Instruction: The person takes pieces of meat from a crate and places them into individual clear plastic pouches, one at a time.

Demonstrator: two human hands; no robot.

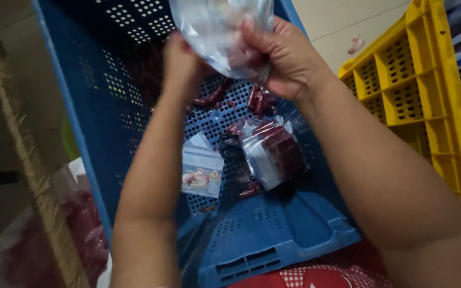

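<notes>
Both hands, left (180,64) and right (286,58), raised, pinch one clear bag (217,26) above one blue crate (273,234) holding one filled packet (273,152).

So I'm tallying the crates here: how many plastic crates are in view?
2. The blue crate lies under both hands, with packets inside; the yellow crate stands at the right edge. Others may be out of view.

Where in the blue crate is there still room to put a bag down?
Inside the blue crate, the bare patch is the near floor, between the printed card, the filled bag and the near rim. The middle is crowded with loose red pieces. Above them both hands, left hand and right hand, hold a clear bag.
</notes>
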